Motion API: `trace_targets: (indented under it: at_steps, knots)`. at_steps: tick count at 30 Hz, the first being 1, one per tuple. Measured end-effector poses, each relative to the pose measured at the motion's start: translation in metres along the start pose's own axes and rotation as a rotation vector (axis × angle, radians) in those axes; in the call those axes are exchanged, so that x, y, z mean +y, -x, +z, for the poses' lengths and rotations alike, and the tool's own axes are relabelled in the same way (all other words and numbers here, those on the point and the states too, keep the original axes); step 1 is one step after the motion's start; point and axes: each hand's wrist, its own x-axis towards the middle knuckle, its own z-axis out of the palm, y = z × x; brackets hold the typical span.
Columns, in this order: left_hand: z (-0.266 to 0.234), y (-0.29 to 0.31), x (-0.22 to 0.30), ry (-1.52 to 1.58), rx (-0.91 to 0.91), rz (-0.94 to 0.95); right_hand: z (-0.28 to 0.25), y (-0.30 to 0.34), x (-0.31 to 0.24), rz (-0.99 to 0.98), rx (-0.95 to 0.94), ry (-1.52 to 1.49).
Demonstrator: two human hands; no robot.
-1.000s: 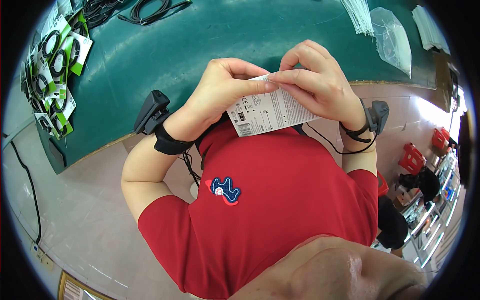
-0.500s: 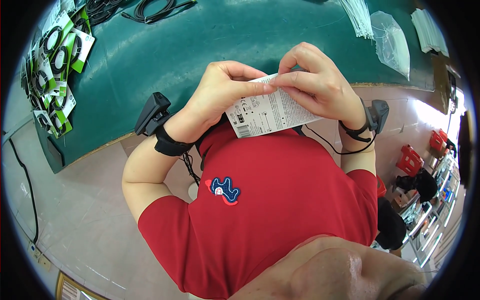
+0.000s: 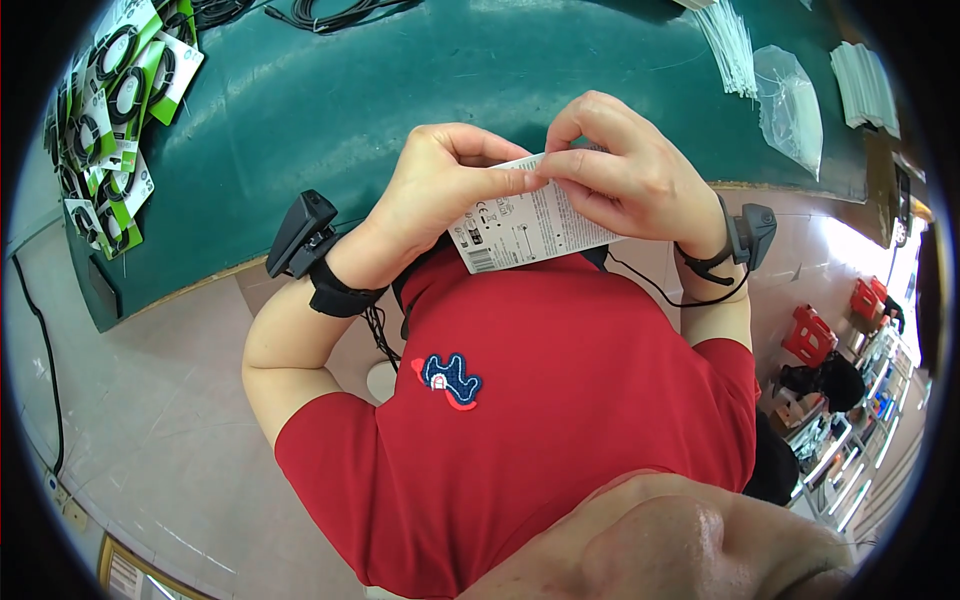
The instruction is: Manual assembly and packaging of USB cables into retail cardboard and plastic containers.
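A white printed packaging card is held tilted in front of my red shirt, its text side up. My left hand grips the card's upper left part, thumb on the printed face and fingers behind it. My right hand is closed in a pinch at the card's top edge, its thumb and index tips close to my left thumb. Its lower fingers cover the card's right part. Whatever lies between the right fingertips is too small to make out. Both wrists carry strapped black devices.
Carded black cables are heaped at the left end of the green table. Coiled black cable lies at the far edge. At far right are white zip ties, a clear plastic bag and another white bundle.
The card has shifted slightly left and tilted more under my right hand. Both hands keep their grip at its top edge. The whole view has turned a little.
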Motion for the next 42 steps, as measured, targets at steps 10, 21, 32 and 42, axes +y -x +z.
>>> trace_targets:
  at_steps: [10,21,32,42]
  knots:
    - [-0.006,0.006,0.0,0.03,0.025,-0.022,0.007,-0.005,0.002,-0.005,-0.006,-0.032]
    - [-0.006,0.006,-0.005,0.048,0.023,-0.002,0.007,-0.005,0.001,-0.003,-0.009,-0.04]
    - [0.003,0.027,0.01,-0.493,0.078,0.598,-0.036,0.006,-0.02,0.194,0.431,-0.505]
    - [-0.002,0.012,-0.011,-0.977,-0.023,1.32,0.0,0.017,0.018,0.469,0.083,-0.478]
